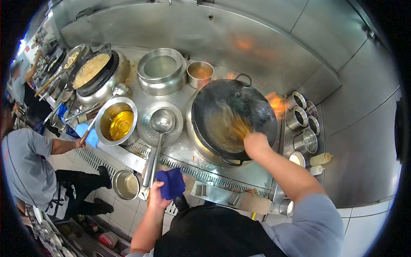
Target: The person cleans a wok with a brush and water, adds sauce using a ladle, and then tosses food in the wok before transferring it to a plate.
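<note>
My right hand (257, 145) is closed around a bamboo wok brush (240, 127), its bristles down in a large black wok (214, 96). Murky liquid lies in the bottom of the wok, and orange flame (277, 104) shows at its right rim. My left hand (158, 198) grips a folded dark blue cloth (171, 183) in front of the counter edge. Just above that hand, a steel ladle (162, 121) rests on a perforated strainer (147, 133), its handle reaching past the counter edge.
A steel pot of yellow oil (103, 128) stands left of the strainer. Behind are a large lidless pot (147, 81) and a smaller pot (200, 85). Several steel canisters (305, 140) and squeeze bottles (321, 159) line the right side. A co-worker (32, 158) stands at left.
</note>
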The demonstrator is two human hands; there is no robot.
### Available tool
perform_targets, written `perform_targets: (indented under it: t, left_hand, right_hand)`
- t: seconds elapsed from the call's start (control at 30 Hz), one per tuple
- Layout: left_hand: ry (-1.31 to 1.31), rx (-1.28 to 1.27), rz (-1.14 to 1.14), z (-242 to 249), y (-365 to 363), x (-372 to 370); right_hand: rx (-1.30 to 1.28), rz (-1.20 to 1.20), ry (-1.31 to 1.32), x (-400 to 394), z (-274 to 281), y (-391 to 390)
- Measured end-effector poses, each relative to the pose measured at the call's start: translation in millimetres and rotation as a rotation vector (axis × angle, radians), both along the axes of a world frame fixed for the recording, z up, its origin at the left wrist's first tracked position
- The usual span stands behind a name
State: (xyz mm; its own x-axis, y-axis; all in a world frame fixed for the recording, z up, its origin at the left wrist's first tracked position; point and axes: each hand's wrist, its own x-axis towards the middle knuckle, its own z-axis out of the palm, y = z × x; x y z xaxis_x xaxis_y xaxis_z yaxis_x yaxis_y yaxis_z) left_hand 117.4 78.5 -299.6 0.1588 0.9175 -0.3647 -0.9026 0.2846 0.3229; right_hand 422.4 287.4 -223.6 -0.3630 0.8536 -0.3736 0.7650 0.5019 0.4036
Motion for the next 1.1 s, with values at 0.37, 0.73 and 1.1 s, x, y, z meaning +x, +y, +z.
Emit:
perform_targets:
  t: [0.37,0.73,1.1]
  left_hand:
    - [-0.11,0.014,-0.192,-29,-14,9]
    - [0.025,-0.101,-0.225,-26,-28,6]
    - [0.102,-0.121,-0.245,-25,-23,8]
  right_hand:
    - [0.007,-0.004,-0.054,-6,-2,12]
    - [0.031,0.036,-0.047,-17,-5,42]
    - [-0.042,0.059,-0.096,-13,11,16]
